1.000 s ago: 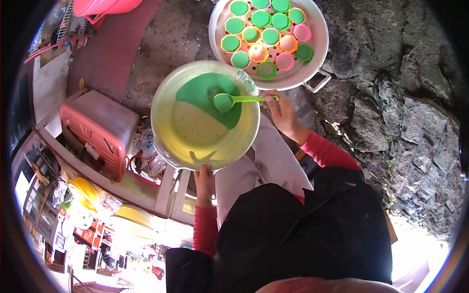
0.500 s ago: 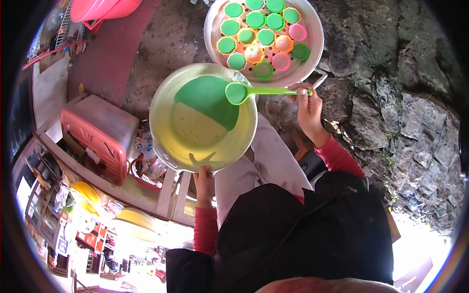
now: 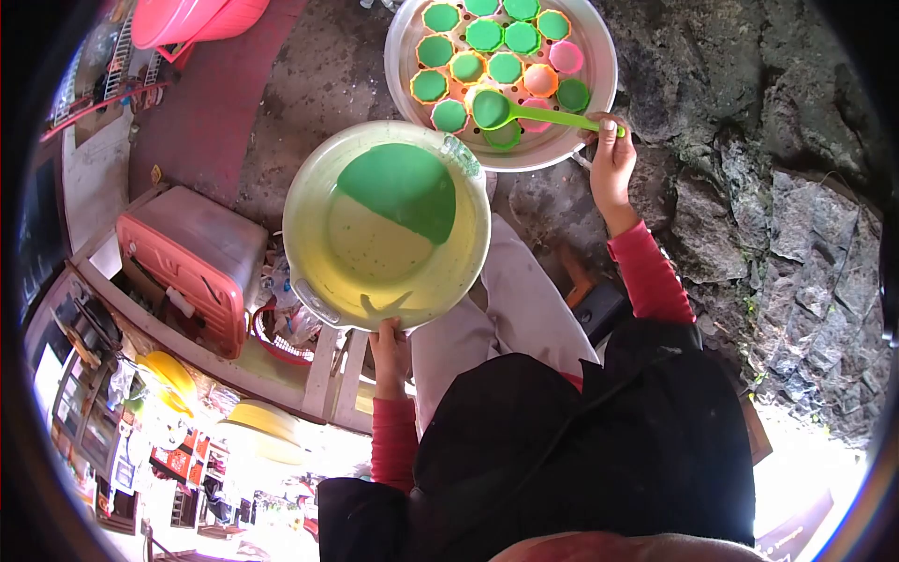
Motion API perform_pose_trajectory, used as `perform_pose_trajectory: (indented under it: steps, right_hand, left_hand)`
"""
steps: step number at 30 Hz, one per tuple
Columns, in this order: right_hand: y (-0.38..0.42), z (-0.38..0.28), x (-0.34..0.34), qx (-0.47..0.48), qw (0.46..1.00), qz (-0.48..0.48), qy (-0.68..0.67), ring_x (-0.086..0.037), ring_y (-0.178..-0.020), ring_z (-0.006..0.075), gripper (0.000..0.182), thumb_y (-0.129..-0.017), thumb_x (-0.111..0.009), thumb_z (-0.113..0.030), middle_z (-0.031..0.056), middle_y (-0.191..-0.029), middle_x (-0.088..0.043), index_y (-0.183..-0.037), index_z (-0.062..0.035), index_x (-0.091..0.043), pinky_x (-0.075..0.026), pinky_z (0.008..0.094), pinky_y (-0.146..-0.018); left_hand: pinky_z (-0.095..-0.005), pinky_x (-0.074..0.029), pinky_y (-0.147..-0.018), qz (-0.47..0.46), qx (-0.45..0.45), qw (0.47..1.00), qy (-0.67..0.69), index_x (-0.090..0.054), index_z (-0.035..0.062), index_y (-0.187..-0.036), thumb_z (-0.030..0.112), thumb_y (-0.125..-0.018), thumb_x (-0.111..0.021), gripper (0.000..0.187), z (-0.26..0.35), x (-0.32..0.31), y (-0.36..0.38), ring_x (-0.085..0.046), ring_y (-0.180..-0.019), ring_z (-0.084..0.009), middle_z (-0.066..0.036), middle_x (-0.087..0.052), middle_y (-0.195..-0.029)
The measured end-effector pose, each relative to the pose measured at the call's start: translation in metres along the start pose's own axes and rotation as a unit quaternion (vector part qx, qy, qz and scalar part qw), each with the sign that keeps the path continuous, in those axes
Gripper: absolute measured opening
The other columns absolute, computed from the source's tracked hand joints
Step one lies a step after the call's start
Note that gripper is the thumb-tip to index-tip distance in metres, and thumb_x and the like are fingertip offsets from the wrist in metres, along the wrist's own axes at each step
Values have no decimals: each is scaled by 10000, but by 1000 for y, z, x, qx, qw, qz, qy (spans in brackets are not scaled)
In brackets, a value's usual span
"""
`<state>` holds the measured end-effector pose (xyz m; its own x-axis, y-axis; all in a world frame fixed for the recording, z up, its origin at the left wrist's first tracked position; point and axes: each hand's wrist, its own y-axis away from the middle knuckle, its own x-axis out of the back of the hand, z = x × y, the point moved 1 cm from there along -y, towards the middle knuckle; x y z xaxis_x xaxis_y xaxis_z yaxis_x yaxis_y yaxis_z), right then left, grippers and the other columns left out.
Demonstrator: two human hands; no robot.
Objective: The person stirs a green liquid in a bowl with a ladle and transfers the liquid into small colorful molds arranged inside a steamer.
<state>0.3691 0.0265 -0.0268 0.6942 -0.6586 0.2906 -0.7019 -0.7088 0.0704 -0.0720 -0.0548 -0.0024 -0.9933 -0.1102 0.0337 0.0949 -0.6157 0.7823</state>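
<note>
Fingers of right hand (image 3: 613, 164) pinched round handle end of green ladle (image 3: 524, 112), bowl loaded, over moulds in steamer tray (image 3: 599, 103) | left hand (image 3: 391, 342) clamped on basin (image 3: 309, 281) rim | batter (image 3: 398, 187) runny, drip-prone; basin likely heavy, ladle light, best kept level.

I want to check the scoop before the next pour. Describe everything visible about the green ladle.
The green ladle looks like plastic, with a round bowl and a long thin handle. Its bowl is filled with green batter and sits level over the small cups in the steamer tray. The right hand pinches the handle's end; nothing else visibly touches it.
</note>
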Motion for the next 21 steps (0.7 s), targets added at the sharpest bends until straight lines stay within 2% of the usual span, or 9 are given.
perform_pose_trajectory:
  steps: [4, 7, 9, 10, 11, 12, 16, 19, 21]
  right_hand:
    - [-8, 17, -4, -23, 998, 4, 50, -500, -670, 75, 275, -965, -421, -232, 36, -735, -584, -983, 4, -561, -424, 225, -646]
    - [-13, 28, -7, 0, 998, 9, 64, -516, -605, 83, 303, -957, -437, -269, 33, -657, -572, -949, -1, -578, -435, 237, -586]
    - [-15, 28, -8, -1, 996, 6, 87, -518, -597, 84, 312, -955, -437, -281, 35, -647, -568, -946, -2, -577, -434, 241, -576]
    - [-15, 27, -8, -2, 994, 2, 111, -520, -589, 86, 321, -954, -437, -292, 36, -637, -564, -943, -3, -576, -433, 244, -567]
    - [-15, 25, -9, -2, 994, 2, 111, -520, -589, 86, 321, -954, -437, -292, 36, -637, -564, -943, -3, -576, -433, 244, -567]
    - [-16, 23, -10, -11, 994, 3, 110, -514, -597, 80, 310, -957, -437, -268, 34, -657, -573, -940, 5, -582, -436, 235, -580]
    - [-18, 18, -11, -37, 992, 4, 124, -513, -594, 75, 307, -958, -438, -253, 34, -664, -585, -936, 11, -591, -441, 224, -589]
    - [-19, 10, -11, -42, 990, 2, 134, -516, -584, 74, 309, -956, -440, -258, 34, -651, -584, -933, 8, -595, -440, 222, -580]
    - [-20, 11, -11, -42, 990, 2, 133, -517, -582, 72, 311, -956, -440, -261, 34, -648, -585, -931, 6, -597, -440, 221, -577]
  left_hand:
    - [-245, -438, -786, -4, 11, 1000, -13, -482, -15, -985, 31, -838, -514, 157, 9, -6, 4, -495, -896, -119, -62, -503, -1005]
    - [-257, -448, -772, -29, -45, 998, -35, -493, -7, -972, 18, -850, -506, 125, 15, -13, 4, -501, -893, -141, -85, -494, -1003]
    - [-262, -455, -754, 16, 62, 989, 135, -504, -2, -946, -8, -864, -491, 82, 26, -22, 6, -493, -899, -162, -114, -458, -1024]
    - [-262, -455, -754, 16, 62, 989, 135, -504, -2, -946, -8, -864, -491, 82, 23, -19, 7, -493, -899, -162, -114, -458, -1024]
    - [-261, -454, -749, -14, -109, 980, -165, -507, 2, -942, -18, -867, -486, 81, 22, -14, 8, -491, -896, -169, -123, -446, -1029]
    - [-259, -453, -744, -42, -267, 854, -445, -509, 7, -939, -29, -870, -480, 83, 21, -13, 10, -489, -894, -175, -131, -435, -1034]
    - [-261, -448, -736, -49, -211, 889, -404, -507, 5, -941, -38, -856, -496, 96, 27, -18, 13, -482, -871, -166, -129, -442, -1021]
    - [-257, -444, -722, -57, -173, 934, -308, -505, 4, -942, -56, -847, -504, 113, 16, -11, 9, -475, -841, -157, -127, -446, -1006]
    - [-258, -438, -691, 4, -35, 999, -41, -507, 11, -941, -57, -831, -529, 131, -6, 5, -2, -470, -802, -159, -122, -453, -978]
